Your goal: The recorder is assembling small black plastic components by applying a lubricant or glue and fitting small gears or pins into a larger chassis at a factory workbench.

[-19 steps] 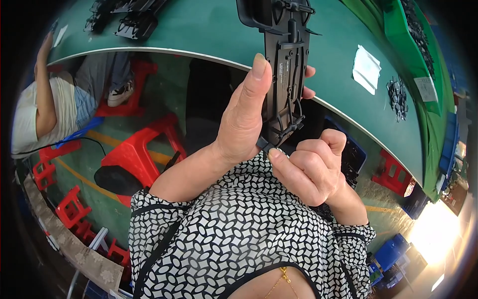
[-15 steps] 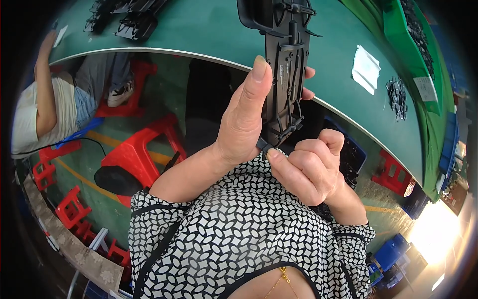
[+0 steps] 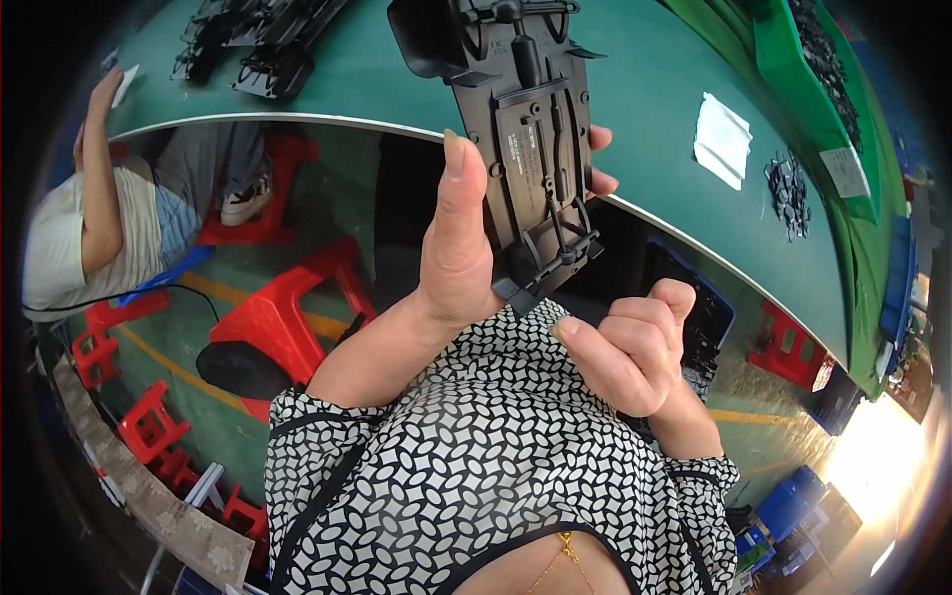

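My left hand (image 3: 458, 248) grips a black plastic toy-vehicle chassis (image 3: 516, 149) in front of my chest. Its thumb lies along the near side while fingertips show past the far edge. The underside, with moulded rods and axle parts, faces me, and the long piece tilts up to the left over the table edge. At its lower end sits a small black end piece (image 3: 518, 297). Just right of that end, apart from it, my right hand (image 3: 635, 352) is closed with fingers curled. I see nothing in it.
On the green table (image 3: 654, 119) lie a white paper stack (image 3: 722, 141) and a pile of small black parts (image 3: 788, 196). A green bin (image 3: 808, 89) stands right; more black chassis (image 3: 263, 45) lie far left. Another person's arm (image 3: 99, 188) rests by the table. Red stools (image 3: 288, 307) stand below.
The chassis has swung left and tilted, its upper end leaning further left. My right hand has come away from the small end piece, leaving a gap.
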